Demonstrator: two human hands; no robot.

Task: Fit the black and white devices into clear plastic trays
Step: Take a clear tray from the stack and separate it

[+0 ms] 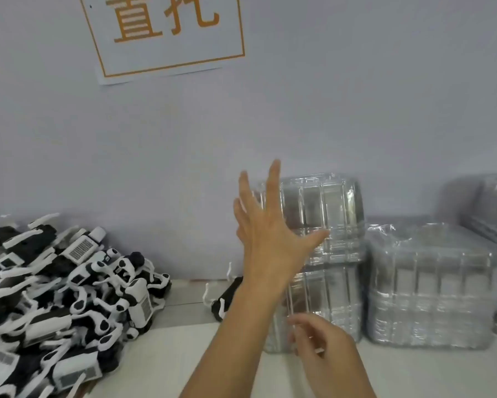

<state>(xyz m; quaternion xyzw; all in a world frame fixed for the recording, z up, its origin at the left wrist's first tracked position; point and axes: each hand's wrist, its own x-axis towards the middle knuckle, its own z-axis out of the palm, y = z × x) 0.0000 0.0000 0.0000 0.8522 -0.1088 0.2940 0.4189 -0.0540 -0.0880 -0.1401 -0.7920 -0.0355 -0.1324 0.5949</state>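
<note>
At the tall stack of clear ribbed plastic trays (316, 254) near the back edge of the tabletop (414, 369), both hands are at work. Left hand (270, 234) is raised with fingers straight and spread, palm toward the upper part of the stack; it grips nothing, and whether the fingertips touch the top tray cannot be told (motion blur). Right hand (325, 340) is low at the stack's front lower portion, fingers loosely curled toward the plastic; whether it pinches a tray edge cannot be told.

One black and white device with white loops (227, 297) lies on the tabletop just left of the stack, partly behind the left forearm. Heaped pile of black and white devices (60, 297) sits at the left edge of the tabletop, well apart from the stack. More wrapped stacks of clear trays (434, 285) stand to the right, against the pale wall (356, 96), which carries a paper sign with orange characters (167, 33).

Judgement: step in hand is separating one tray from the stack. To do it well: steady the stack low with the right hand, lift a single rim with the left, check that nested trays do not come up together, and set the tray on open tabletop between stack and pile.
</note>
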